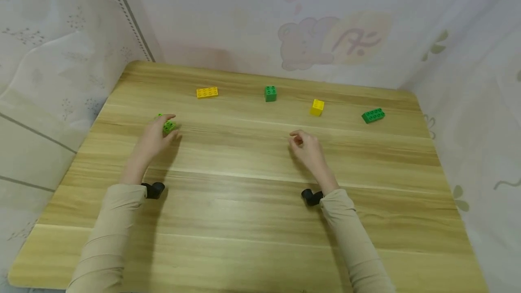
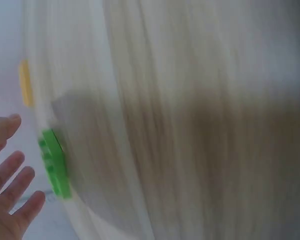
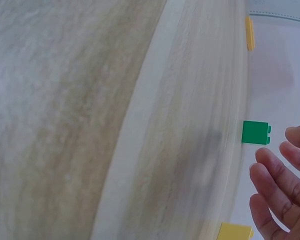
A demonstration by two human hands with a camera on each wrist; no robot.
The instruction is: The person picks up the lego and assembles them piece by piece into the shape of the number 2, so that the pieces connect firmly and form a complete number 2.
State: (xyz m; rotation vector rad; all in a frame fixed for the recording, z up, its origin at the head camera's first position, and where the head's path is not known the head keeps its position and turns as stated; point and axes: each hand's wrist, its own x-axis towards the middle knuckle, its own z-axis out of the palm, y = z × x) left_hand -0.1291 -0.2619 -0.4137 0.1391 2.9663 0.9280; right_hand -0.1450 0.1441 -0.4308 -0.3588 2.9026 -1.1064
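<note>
At the table's left side my left hand (image 1: pixel 152 138) is spread over a light green toy brick (image 1: pixel 168 126), its thumb and fingers apart on either side. The left wrist view shows that studded brick (image 2: pixel 55 164) just beyond the fingertips, with a gap between. My right hand (image 1: pixel 310 149) hovers right of the middle, fingers loosely bent and nothing in them. A square green brick (image 1: pixel 270 94) and a square yellow brick (image 1: pixel 317 108) lie farther back from it. From the right wrist, the green brick (image 3: pixel 255 132) appears near the fingertips.
A flat yellow brick (image 1: pixel 207 92) lies at the back left of the wooden table (image 1: pixel 228 211). A longer green brick (image 1: pixel 373 115) lies at the back right. Patterned cloth (image 1: pixel 244 21) hangs behind the table and along both sides.
</note>
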